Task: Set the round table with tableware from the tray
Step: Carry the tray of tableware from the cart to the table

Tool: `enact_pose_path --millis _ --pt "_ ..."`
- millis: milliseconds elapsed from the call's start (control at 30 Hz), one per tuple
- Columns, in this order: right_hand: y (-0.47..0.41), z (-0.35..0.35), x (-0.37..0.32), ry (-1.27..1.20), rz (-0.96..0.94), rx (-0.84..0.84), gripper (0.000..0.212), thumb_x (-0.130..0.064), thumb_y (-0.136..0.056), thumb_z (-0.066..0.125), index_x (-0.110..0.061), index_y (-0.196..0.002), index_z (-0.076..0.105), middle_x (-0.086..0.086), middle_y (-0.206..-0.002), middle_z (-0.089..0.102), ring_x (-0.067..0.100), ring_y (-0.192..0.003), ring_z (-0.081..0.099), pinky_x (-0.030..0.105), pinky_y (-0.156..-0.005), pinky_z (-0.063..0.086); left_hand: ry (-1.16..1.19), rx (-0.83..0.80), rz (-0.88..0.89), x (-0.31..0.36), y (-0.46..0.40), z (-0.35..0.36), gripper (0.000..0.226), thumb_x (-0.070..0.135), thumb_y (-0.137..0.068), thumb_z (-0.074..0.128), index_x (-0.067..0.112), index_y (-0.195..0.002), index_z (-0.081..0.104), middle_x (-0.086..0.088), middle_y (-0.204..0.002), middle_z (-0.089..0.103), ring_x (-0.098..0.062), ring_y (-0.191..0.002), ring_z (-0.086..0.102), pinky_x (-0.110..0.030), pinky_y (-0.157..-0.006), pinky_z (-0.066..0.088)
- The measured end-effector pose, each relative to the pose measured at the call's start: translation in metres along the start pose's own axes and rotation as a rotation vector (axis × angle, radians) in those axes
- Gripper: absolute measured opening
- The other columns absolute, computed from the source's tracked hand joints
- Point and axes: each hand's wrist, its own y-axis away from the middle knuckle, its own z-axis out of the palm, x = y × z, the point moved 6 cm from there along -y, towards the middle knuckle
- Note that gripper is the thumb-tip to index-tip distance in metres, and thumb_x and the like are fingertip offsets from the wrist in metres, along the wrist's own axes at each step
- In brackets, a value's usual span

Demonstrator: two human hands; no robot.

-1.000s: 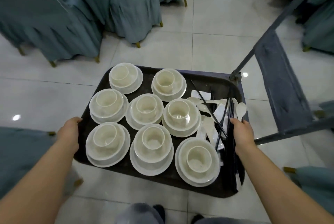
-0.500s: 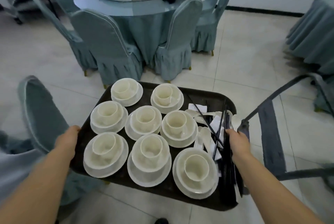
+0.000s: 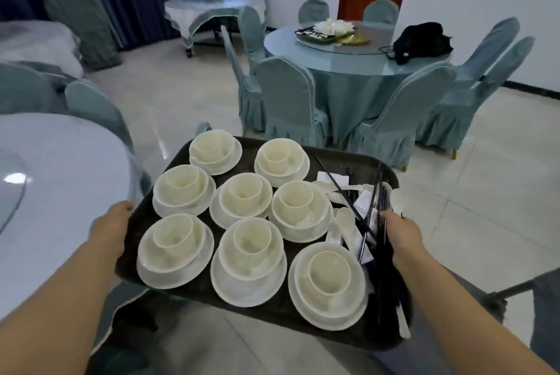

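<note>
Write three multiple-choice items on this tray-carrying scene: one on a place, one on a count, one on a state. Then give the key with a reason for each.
1. Where on the tray do the chopsticks lie?
A. along its right side
B. along its left side
C. in its middle

2. How many stacks of bowl and plate does the tray hold?
A. six
B. eight
C. ten

3. How is the tray borne?
A. it rests on the round table
B. it stands on the floor
C. both hands hold it up by its sides

Key: 1 A, the dark sticks lie with the white spoons beside the right hand. 2 B, there are two stacks at the far end and two rows of three nearer. 3 C, the left hand grips the left rim and the right hand the right rim, with floor showing below.
</note>
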Motion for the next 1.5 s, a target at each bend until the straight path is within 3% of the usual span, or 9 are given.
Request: enact_pose_path --millis 267,433,533,633,833,1100,1333,1500 --pt "0.072 0.131 -0.016 0.123 -0.066 -0.196 0.04 -0.027 -0.082 0.057 -0.002 -0.113 0.062 0.02 -0.103 0.067 0.036 -0.094 0.065 0.044 -0.08 0.053 0.158 0.189 -0.139 -0.028 -0.03 -0.158 0.069 0.051 -0.06 0.058 0.011 -0.117 0.06 -0.013 -0.11 0.066 -0.038 -0.095 0.064 -0.049 -0.089 0.05" --pt "0.134 0.224 -0.009 0.168 -0.099 -0.302 0.031 -0.028 -0.085 0.057 -0.004 -0.104 0.065 0.014 -0.087 0.067 0.028 -0.076 0.062 0.031 -0.058 0.046 0.214 0.311 -0.166 -0.042 -0.059 -0.265 0.068 0.051 -0.06 0.056 0.012 -0.116 0.06 -0.013 -0.113 0.064 -0.038 -0.094 0.062 -0.047 -0.088 0.049" --pt "0.173 0.283 0.0 0.196 -0.108 -0.355 0.032 -0.027 -0.081 0.057 -0.004 -0.099 0.067 0.017 -0.089 0.069 0.033 -0.081 0.065 0.042 -0.072 0.056 0.238 0.353 -0.201 -0.053 -0.08 -0.327 0.069 0.054 -0.06 0.056 0.012 -0.114 0.061 -0.013 -0.109 0.064 -0.038 -0.095 0.062 -0.049 -0.09 0.048" --pt "0.209 0.34 0.017 0.214 -0.104 -0.411 0.04 -0.031 -0.074 0.058 -0.002 -0.1 0.067 0.022 -0.094 0.069 0.039 -0.089 0.067 0.053 -0.087 0.055 0.256 0.396 -0.213 -0.063 -0.101 -0.387 0.068 0.054 -0.061 0.055 0.011 -0.114 0.062 -0.012 -0.108 0.064 -0.037 -0.095 0.062 -0.047 -0.088 0.048" --pt "0.277 0.436 0.049 0.27 -0.104 -0.485 0.043 -0.037 -0.069 0.058 -0.008 -0.099 0.066 0.015 -0.094 0.07 0.036 -0.089 0.066 0.052 -0.089 0.054 0.31 0.475 -0.25 -0.085 -0.132 -0.489 0.066 0.053 -0.065 0.056 0.012 -0.117 0.06 -0.01 -0.111 0.063 -0.035 -0.097 0.06 -0.047 -0.091 0.047" --pt "0.338 0.535 0.067 0.345 -0.117 -0.602 0.02 -0.029 -0.081 0.057 -0.011 -0.085 0.064 0.011 -0.079 0.067 0.03 -0.076 0.064 0.041 -0.075 0.054 0.344 0.581 -0.296 -0.121 -0.151 -0.572 0.07 0.052 -0.066 0.055 0.007 -0.12 0.059 -0.015 -0.116 0.063 -0.039 -0.102 0.061 -0.047 -0.09 0.047" --pt "0.347 0.639 0.076 0.481 -0.138 -0.716 0.018 -0.02 -0.087 0.048 -0.011 -0.073 0.054 0.006 -0.066 0.053 0.022 -0.065 0.052 0.037 -0.066 0.046 0.381 0.679 -0.32 -0.142 -0.171 -0.601 0.065 0.05 -0.065 0.056 0.008 -0.114 0.061 -0.015 -0.105 0.066 -0.036 -0.084 0.061 -0.043 -0.076 0.046" --pt "0.334 0.732 0.07 0.534 -0.233 -0.868 0.022 -0.014 -0.093 0.049 -0.017 -0.071 0.05 0.001 -0.07 0.051 0.015 -0.057 0.048 0.029 -0.055 0.042 0.365 0.77 -0.382 -0.144 -0.194 -0.595 0.06 0.05 -0.069 0.056 0.009 -0.113 0.061 -0.013 -0.103 0.064 -0.035 -0.085 0.06 -0.042 -0.077 0.045"
